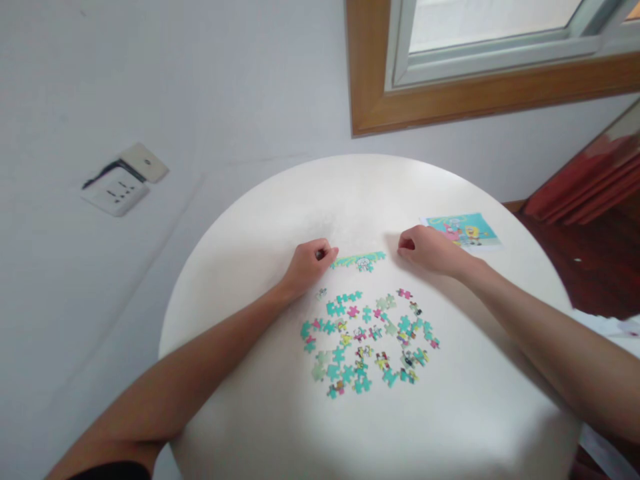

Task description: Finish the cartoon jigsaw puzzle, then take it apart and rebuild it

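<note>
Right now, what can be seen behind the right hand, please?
Behind the right hand is a picture card with pink and yellow figures, lying on the white table. The hand covers its near left part, which cannot be seen.

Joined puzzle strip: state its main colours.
The strip is turquoise with yellowish streaks, in the head view.

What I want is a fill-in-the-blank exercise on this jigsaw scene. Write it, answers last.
1. The left hand is at the ____ (left/right) end of the joined puzzle strip.
2. Compared with the left hand, the right hand is ____ (nearer to/farther from) the cartoon picture.
3. In the view, the loose jigsaw pieces appear ____ (above/below) the strip.
4. The round tabletop is ____ in colour.

Missing words: left; nearer to; below; white.
</note>
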### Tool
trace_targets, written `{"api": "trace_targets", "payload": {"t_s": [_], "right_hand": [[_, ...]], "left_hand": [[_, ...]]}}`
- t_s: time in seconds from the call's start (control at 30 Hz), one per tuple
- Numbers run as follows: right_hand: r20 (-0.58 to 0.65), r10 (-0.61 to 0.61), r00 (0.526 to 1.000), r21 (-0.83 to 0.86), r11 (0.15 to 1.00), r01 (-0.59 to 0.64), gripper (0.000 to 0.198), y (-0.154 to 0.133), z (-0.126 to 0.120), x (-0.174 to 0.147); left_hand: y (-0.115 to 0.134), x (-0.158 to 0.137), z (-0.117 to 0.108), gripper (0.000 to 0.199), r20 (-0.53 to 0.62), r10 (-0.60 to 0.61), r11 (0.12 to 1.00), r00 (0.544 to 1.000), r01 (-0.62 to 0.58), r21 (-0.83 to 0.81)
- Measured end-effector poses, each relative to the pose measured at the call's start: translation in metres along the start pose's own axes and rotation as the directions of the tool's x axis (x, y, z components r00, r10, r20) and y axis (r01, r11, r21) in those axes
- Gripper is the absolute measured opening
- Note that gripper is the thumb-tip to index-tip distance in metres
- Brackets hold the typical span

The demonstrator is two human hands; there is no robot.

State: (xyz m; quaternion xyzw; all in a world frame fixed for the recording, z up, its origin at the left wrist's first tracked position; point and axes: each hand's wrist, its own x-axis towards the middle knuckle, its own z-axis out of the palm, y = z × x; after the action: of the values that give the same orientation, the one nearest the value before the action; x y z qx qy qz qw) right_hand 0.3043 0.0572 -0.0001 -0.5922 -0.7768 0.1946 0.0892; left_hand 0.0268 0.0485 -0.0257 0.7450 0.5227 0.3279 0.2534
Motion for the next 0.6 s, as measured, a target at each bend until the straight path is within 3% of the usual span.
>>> {"api": "trace_targets", "payload": {"t_s": [0.23, 0.47, 0.6], "right_hand": [[0.004, -0.008, 1.0, -0.012, 1.0, 0.008, 0.012, 0.0, -0.001, 0.0], [-0.002, -0.009, 1.0, 0.009, 1.0, 0.009, 0.011, -0.001, -0.002, -0.001], [-0.011, -0.001, 1.0, 0.02, 1.0, 0.001, 0.011, 0.0, -0.001, 0.0]], "left_hand": [[-0.001, 0.003, -0.006, 0.028, 0.06, 0.002, 1.0, 0.998, -0.002, 0.004], [0.004, 0.004, -0.027, 0.018, 0.327, -0.01, 1.0, 0.945, 0.015, -0.014], [0.007, 0.001, -0.028, 0.013, 0.316, 0.053, 0.999, 0.947, -0.054, -0.005]]}}
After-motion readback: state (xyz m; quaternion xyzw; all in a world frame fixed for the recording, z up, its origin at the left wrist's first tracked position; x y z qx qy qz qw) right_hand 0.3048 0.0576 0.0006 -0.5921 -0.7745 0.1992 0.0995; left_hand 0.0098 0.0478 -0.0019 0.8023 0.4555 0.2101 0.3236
